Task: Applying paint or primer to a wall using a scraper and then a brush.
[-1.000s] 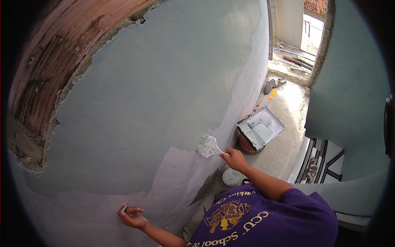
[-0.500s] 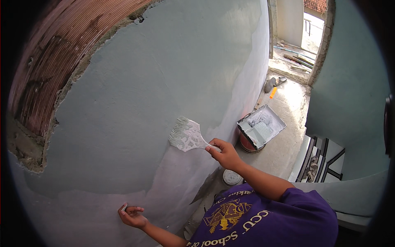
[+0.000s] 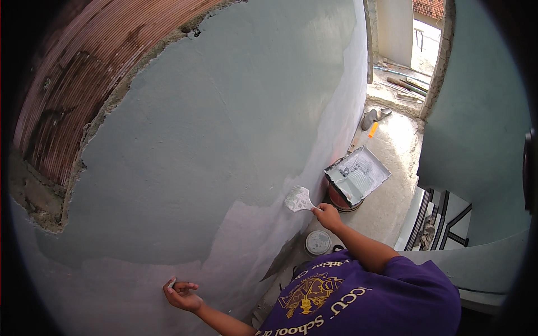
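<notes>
In my right hand (image 3: 328, 217) is the handle of a wide paintbrush (image 3: 299, 199), its head coated in pale paint. The bristles are close to the lower part of the wall, beside the whitish band; I cannot tell whether they touch it. Grey-green paint covers most of the wall (image 3: 185, 145). Further left, my left hand (image 3: 182, 294) hovers by the whitish lower wall, palm partly up, fingers loosely curled and apart. A paint tray (image 3: 376, 170) with wet pale paint rests on top of a reddish bucket (image 3: 343, 203), right of the brush.
Near my body stands a round lidded can (image 3: 318, 242). Grey shoes (image 3: 372, 118) and an orange-handled tool (image 3: 373, 130) lie on the floor before the doorway. Exposed brick (image 3: 84, 84) with a rough edge borders the wall at left. Black-striped white panels (image 3: 443, 221) are at right.
My right hand has drawn the paintbrush away to the right and down the wall, closer to the tray. My left hand has hardly moved.
</notes>
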Demonstrator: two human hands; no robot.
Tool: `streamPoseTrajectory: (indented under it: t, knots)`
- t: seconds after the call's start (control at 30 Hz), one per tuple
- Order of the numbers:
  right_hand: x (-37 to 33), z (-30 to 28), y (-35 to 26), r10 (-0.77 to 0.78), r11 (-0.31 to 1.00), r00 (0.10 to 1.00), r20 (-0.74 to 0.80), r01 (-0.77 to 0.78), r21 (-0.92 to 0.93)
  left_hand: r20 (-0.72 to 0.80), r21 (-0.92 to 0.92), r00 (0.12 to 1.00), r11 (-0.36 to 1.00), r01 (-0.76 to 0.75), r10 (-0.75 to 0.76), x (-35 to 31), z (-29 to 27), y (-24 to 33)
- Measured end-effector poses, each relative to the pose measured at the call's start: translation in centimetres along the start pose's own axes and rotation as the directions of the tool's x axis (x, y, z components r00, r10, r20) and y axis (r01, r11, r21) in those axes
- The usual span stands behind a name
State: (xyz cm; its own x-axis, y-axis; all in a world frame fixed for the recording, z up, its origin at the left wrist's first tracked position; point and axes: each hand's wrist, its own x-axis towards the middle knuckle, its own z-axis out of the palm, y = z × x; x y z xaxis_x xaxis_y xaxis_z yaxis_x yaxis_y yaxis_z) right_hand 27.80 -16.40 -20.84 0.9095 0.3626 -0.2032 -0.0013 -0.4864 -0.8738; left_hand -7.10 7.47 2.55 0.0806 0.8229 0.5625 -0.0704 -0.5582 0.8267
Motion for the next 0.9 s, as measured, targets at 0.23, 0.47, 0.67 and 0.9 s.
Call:
streamPoseTrajectory:
  t: [0.23, 0.47, 0.67, 0.9]
  knots:
    - [-0.6, -1.2, -4.6, -0.141, 0.978, 0.990, 0.025, 0.135, 0.158, -0.008, 0.039, 1.000, 0.999, 0.010, -0.010, 0.0, -0.2, -0.1]
    - [-0.5, -1.8, -3.4, -0.255, 0.964, 0.967, -0.010, 0.255, 0.071, -0.008, 0.023, 1.000, 1.000, 0.003, -0.003, 0.0, 0.0, 0.2]
    - [1.8, -1.7, -0.5, -0.013, 0.984, 0.988, -0.156, 0.041, 0.174, -0.016, 0.022, 1.000, 1.000, -0.008, 0.009, 0.0, 0.3, 0.4]
    - [1.9, -1.4, -2.7, -0.027, 0.989, 0.988, -0.155, 0.048, 0.136, -0.024, 0.025, 1.000, 1.000, 0.008, -0.007, 0.0, 0.4, 0.3]
